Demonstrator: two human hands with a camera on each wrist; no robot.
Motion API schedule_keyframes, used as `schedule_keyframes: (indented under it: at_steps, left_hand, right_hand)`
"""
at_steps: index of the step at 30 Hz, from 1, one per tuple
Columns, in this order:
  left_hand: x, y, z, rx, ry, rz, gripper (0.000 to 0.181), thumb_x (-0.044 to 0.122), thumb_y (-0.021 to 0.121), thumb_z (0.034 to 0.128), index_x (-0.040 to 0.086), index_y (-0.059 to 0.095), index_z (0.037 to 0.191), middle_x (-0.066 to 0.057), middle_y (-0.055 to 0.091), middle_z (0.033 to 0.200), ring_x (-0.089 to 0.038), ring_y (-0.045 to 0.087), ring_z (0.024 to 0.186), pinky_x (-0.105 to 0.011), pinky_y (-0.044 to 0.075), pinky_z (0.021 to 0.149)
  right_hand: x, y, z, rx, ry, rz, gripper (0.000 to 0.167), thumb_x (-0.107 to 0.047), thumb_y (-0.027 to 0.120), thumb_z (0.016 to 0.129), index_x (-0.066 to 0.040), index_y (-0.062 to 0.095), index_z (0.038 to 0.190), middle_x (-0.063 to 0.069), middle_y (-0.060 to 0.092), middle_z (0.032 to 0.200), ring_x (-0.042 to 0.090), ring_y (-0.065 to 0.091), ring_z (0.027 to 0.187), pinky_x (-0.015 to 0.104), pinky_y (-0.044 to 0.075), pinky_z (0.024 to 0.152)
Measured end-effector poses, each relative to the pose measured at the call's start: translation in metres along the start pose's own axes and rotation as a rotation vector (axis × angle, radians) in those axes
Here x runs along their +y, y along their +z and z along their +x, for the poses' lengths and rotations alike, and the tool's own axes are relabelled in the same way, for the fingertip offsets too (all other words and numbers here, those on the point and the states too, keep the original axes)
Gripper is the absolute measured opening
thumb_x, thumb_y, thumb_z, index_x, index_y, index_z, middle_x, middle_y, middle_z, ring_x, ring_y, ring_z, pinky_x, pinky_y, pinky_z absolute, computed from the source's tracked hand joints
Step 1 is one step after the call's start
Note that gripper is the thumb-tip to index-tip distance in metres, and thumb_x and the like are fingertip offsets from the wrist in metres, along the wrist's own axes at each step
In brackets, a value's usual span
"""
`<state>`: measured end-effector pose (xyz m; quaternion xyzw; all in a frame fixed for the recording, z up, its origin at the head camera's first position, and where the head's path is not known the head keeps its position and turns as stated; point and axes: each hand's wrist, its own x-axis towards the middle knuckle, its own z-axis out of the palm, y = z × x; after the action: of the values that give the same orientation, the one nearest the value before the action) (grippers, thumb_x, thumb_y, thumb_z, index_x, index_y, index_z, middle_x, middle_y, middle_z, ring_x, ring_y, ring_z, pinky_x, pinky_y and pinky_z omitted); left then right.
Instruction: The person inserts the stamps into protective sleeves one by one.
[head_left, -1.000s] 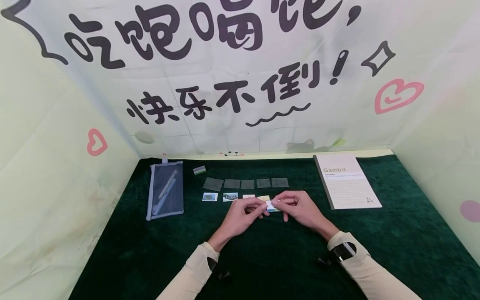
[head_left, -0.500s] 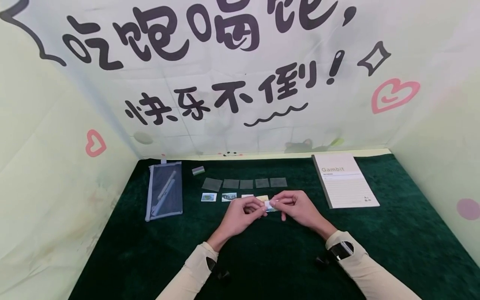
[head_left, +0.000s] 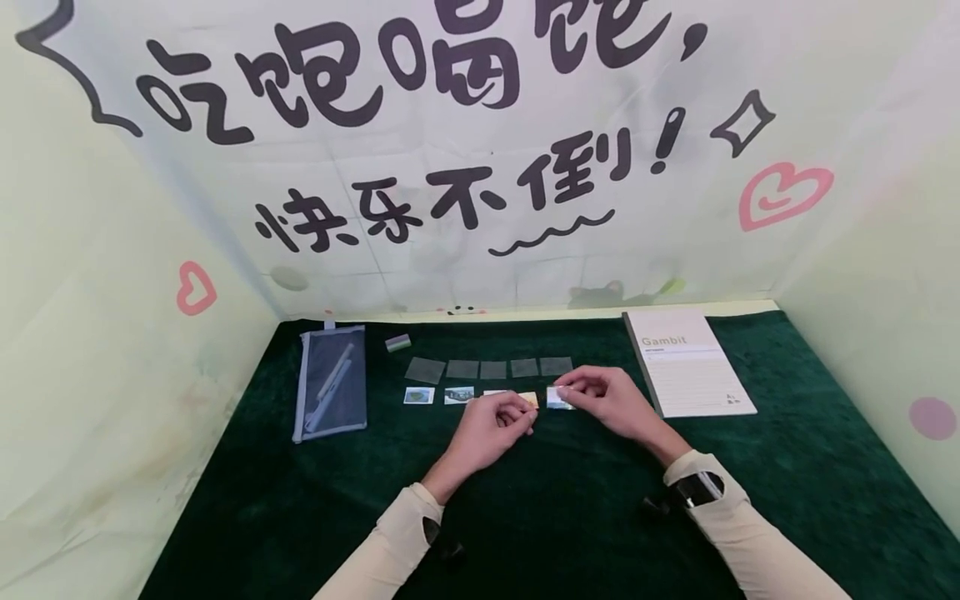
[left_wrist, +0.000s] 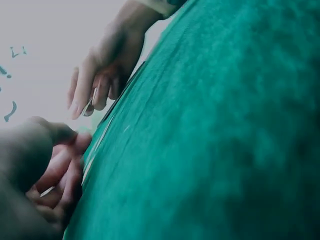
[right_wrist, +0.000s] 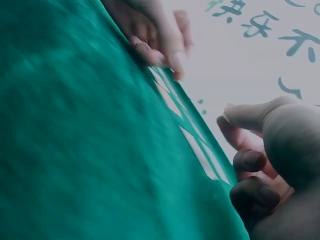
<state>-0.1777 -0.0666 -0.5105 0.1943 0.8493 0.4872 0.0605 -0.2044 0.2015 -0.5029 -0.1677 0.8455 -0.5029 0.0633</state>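
Several small stamp-like picture cards (head_left: 418,396) lie in a row on the dark green cloth. At the row's right end is a blue and white card (head_left: 560,402), and the tips of my right hand (head_left: 611,400) are over it in the head view. From the right wrist, that card (right_wrist: 198,152) lies flat on the cloth, apart from the fingertips (right_wrist: 232,112). My left hand (head_left: 487,429) stays near the yellowish card (head_left: 532,398), loosely curled and partly covering the middle of the row. Nothing plainly shows in its grasp.
Behind the cards runs a row of clear film pieces (head_left: 462,368). A zip pouch with pens (head_left: 330,379) lies left, and a small striped block (head_left: 398,342) sits beyond it. On the right rests a notebook (head_left: 690,362). Printed fabric walls (head_left: 450,275) enclose the table.
My right hand has moved right and away from the left, taking the blue and white card from between both hands to the row's right end. The left hand has barely moved.
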Motion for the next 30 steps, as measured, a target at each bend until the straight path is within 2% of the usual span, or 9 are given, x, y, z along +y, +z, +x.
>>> schedule_keyframes:
  at_steps: [3,7,13,16,21,30]
  left_hand:
    - [0.008,0.006,0.006,0.035,0.002,0.100,0.009,0.031,0.072,0.1062,0.025,0.078,0.110,0.014,0.078,0.091,-0.004,0.063,0.078,-0.023,0.052,0.074]
    - [0.019,0.016,0.018,0.070,0.013,0.237,0.011,0.033,0.076,0.1036,0.027,0.079,0.113,0.013,0.078,0.102,-0.009,0.057,0.092,-0.027,0.048,0.082]
    - [0.028,0.028,0.039,0.031,0.036,0.495,0.028,0.036,0.082,0.0990,0.025,0.077,0.124,0.003,0.074,0.124,-0.015,0.057,0.104,-0.032,0.050,0.090]
    - [0.032,0.029,0.045,-0.004,0.024,0.553,0.033,0.037,0.081,0.0993,0.022,0.075,0.129,0.000,0.071,0.128,-0.019,0.057,0.108,-0.036,0.051,0.095]
    - [0.036,0.026,0.050,-0.048,-0.013,0.570,0.036,0.036,0.083,0.0983,0.021,0.074,0.130,-0.001,0.070,0.124,-0.020,0.057,0.111,-0.040,0.052,0.098]
    - [0.038,0.025,0.055,-0.066,-0.049,0.442,0.032,0.030,0.087,0.0945,0.023,0.076,0.124,0.001,0.067,0.116,-0.019,0.055,0.111,-0.039,0.049,0.098]
  right_hand:
    - [0.007,-0.017,0.002,0.033,0.042,-0.063,0.023,-0.038,0.074,0.104,-0.022,0.078,0.120,0.002,0.076,0.095,0.021,0.064,0.075,0.027,0.050,0.070]
    - [0.014,-0.038,0.002,0.036,0.098,-0.141,0.024,-0.039,0.074,0.104,-0.021,0.079,0.120,0.003,0.075,0.092,0.021,0.062,0.076,0.028,0.048,0.070]
    - [0.019,-0.055,0.002,-0.003,0.102,-0.222,0.022,-0.035,0.076,0.104,-0.021,0.080,0.119,0.002,0.073,0.087,0.022,0.060,0.077,0.030,0.046,0.071]
    - [0.018,-0.056,0.003,-0.010,0.070,-0.253,0.018,-0.031,0.077,0.103,-0.020,0.081,0.117,0.001,0.072,0.085,0.019,0.060,0.074,0.029,0.047,0.069]
    - [0.018,-0.053,0.004,-0.008,0.032,-0.283,0.015,-0.025,0.078,0.102,-0.019,0.082,0.114,-0.002,0.071,0.084,0.017,0.059,0.071,0.029,0.047,0.067]
    - [0.019,-0.049,0.002,0.024,0.064,-0.363,0.017,-0.028,0.077,0.102,-0.023,0.081,0.118,-0.004,0.071,0.086,0.017,0.059,0.075,0.033,0.046,0.070]
